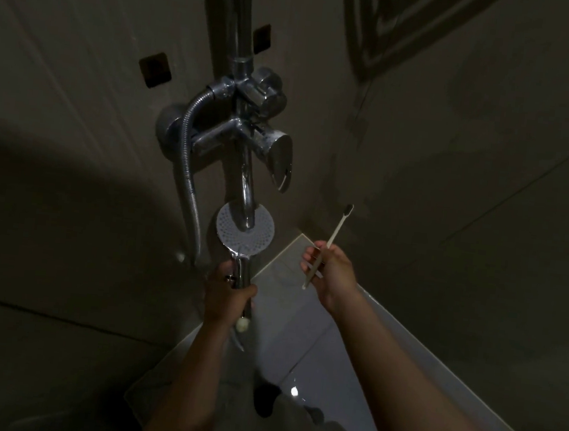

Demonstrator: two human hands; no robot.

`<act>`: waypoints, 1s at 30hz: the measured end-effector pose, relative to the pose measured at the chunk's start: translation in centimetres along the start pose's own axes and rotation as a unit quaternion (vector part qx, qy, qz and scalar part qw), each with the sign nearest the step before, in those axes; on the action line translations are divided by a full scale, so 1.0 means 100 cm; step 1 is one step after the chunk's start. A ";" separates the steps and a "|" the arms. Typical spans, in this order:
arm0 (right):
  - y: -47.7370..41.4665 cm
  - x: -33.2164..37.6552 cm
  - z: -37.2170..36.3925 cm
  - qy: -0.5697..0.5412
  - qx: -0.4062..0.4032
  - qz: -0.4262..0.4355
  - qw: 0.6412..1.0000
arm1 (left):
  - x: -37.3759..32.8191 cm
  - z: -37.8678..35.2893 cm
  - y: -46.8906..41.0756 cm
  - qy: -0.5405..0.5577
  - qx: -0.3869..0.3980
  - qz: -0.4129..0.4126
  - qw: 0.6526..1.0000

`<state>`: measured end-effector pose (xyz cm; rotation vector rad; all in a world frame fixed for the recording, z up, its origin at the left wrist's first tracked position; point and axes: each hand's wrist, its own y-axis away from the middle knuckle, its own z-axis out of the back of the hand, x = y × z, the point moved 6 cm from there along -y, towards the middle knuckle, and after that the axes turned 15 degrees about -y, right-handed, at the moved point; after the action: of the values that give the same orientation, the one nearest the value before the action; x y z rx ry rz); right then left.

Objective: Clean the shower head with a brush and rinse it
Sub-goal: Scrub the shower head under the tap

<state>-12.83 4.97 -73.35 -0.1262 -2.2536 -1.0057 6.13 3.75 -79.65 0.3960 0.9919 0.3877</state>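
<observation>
**Two hands holding a shower head and a brush below a chrome spout**

Two bare forearms are reaching up from the bottom of the dim view. Between and under them a pale ledge (437, 354) is lying below and right of the spout. Its straight edge is running diagonally from close to the right hand down to the lower right corner.

The left hand (229, 293) is gripping the handle of the shower head (229, 227), fingers curled round the chrome stem directly below the spout (247, 190). The handle's long axis is running almost straight up from the hand. The round face with its nozzle holes is turning toward the camera, and the spout's tip is overlapping the face's upper part.

The right hand (326, 269) is holding a slim pale brush (336, 227) to the right of the spout, fingers closed round the lower half of the handle. The brush's long axis is tilting, with the dark bristle end pointing up and slightly right. A clear gap of bare wall is separating the brush from the shower head.

Above the spout a mixer lever (279, 155) is angling down to the right. A ribbed metal hose (189, 170) is curving down left of the spout. A riser pipe (242, 18) is climbing out of the top of the view, and two dark square tiles (154, 70) are sitting on the wall beside it.
</observation>
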 end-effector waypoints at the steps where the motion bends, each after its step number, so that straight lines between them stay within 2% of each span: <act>1: -0.001 0.002 0.000 0.002 0.000 0.002 1.000 | -0.004 -0.001 -0.001 0.002 0.004 0.000 1.000; 13: -0.018 0.011 0.002 0.029 -0.003 0.008 1.000 | -0.006 -0.025 -0.010 0.007 0.077 0.026 0.997; 20: -0.016 -0.004 0.002 0.052 0.003 0.002 0.999 | 0.016 -0.020 0.006 -0.030 0.081 0.041 0.995; 30: 0.004 -0.026 0.009 0.078 0.017 -0.020 0.997 | 0.037 -0.005 0.039 0.021 0.049 0.043 0.998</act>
<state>-11.12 6.30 -75.17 0.0121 -2.1362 -0.9632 6.98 8.98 -80.60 0.5226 1.0396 0.4282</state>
